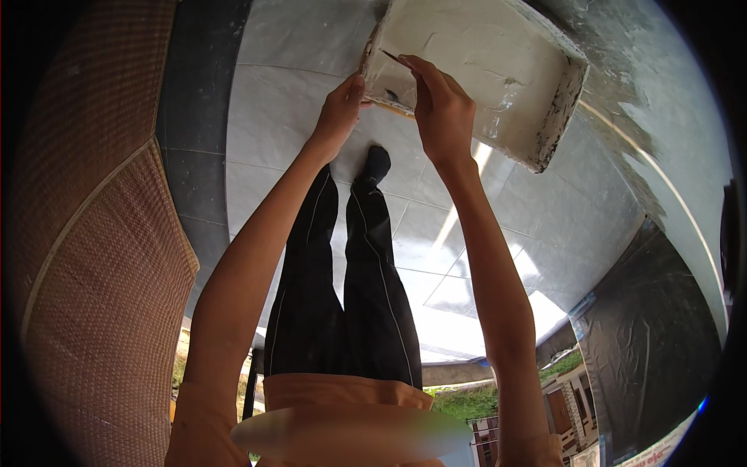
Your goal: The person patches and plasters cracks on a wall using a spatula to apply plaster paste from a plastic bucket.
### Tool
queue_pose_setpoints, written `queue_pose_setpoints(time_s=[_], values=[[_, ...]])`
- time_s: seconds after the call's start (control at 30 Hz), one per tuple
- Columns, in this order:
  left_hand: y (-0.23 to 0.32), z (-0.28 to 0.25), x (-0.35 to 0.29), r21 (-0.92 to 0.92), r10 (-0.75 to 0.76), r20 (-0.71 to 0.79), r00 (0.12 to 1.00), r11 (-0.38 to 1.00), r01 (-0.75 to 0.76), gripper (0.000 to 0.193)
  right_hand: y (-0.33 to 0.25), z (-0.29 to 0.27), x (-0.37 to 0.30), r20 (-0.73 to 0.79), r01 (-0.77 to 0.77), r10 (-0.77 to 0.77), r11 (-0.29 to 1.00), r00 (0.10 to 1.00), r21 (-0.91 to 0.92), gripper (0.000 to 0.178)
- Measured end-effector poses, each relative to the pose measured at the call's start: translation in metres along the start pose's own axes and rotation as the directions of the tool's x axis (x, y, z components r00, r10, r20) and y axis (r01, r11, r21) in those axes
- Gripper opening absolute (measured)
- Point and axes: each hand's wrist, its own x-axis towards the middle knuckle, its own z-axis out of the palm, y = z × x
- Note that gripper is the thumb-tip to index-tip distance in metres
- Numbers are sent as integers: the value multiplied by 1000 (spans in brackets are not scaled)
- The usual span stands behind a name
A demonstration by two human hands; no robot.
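Note:
My left hand (341,109) grips the near left corner of a white, plaster-smeared rectangular tray (498,54) held up in front of me. My right hand (440,105) is closed on a thin flat tool (391,56) whose tip rests on the tray's smeared surface near that same corner. Both forearms reach up from the lower edge. My legs in black trousers with a thin white stripe (342,280) and a dark sock (376,165) show below the tray.
Pale grey floor tiles (296,101) lie under me, with a bright sun patch (459,311). A brown woven panel (101,257) fills the left. Black plastic sheeting (654,342) hangs at the right. Grass and a building show at the bottom.

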Motion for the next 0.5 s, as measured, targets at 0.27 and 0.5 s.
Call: queue_pose_setpoints(time_s=[0.27,0.5], values=[[4,3,-2,-84,-87,21,996,993,89,58,3,13,-22,24,113,-111,990,994,-90,42],[3,-1,-4,-78,-102,-1,995,992,102,64,-13,9,-18,10,-66,66,997,998,31,36]])
